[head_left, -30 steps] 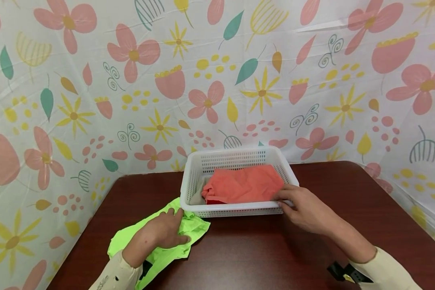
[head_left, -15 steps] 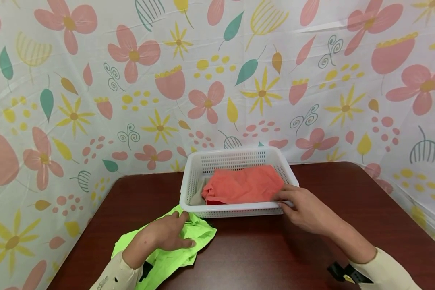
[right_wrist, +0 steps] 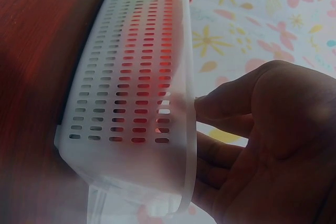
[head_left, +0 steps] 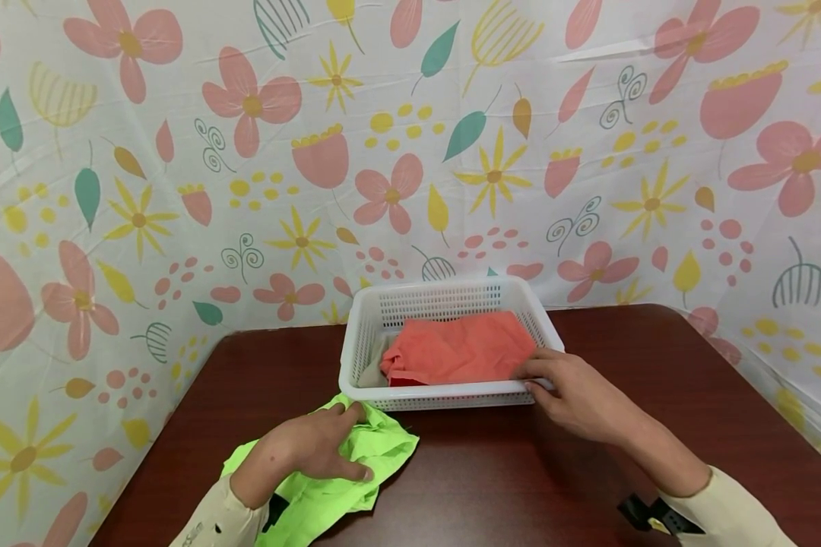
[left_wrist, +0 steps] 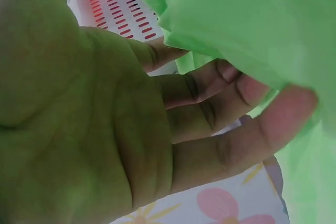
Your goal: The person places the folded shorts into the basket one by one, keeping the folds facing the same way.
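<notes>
A bright green cloth, crumpled, lies on the table in front of the basket's left corner. On top of it rests my left hand, fingers spread with the thumb held apart. In the left wrist view the fingertips touch the green fabric. The white plastic basket stands upright near the back of the table. My right hand pinches its front right rim, thumb outside and fingers over the inside. The right wrist view also has the hand at the basket's rim.
Inside the basket lies a coral-red folded cloth, with a beige cloth at its left and a darker red edge below. Dark brown tabletop surrounds the basket. Behind it hangs a flower-patterned curtain.
My left hand has slid slightly to the right and toward me, and the green cloth has shifted along with it. The right hand and the basket have stayed put.
</notes>
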`<state>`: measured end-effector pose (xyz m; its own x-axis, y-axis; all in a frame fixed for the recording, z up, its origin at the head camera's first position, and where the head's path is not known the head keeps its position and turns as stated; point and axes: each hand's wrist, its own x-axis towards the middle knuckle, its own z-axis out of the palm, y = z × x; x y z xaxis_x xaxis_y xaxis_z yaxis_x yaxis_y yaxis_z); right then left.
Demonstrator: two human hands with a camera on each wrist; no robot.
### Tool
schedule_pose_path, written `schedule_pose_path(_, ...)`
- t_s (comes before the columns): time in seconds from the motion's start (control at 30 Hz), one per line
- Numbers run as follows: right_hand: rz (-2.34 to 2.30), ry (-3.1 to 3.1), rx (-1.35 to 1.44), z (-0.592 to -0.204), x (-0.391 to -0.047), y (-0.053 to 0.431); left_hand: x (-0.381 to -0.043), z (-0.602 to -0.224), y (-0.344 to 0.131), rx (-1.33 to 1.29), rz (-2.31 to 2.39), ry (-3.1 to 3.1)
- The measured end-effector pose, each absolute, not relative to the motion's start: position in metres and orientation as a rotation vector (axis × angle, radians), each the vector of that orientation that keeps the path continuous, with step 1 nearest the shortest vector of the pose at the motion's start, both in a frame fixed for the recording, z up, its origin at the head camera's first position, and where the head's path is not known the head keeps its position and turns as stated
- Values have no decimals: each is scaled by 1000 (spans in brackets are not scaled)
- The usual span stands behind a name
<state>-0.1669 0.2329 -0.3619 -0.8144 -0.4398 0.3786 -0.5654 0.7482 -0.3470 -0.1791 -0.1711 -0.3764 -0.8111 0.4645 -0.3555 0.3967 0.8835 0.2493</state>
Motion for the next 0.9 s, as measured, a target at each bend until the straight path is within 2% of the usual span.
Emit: schedule_pose_path(0.9, 669, -2680, 788, -362, -167, 234, -176, -375, -169, 689, 235, 2617)
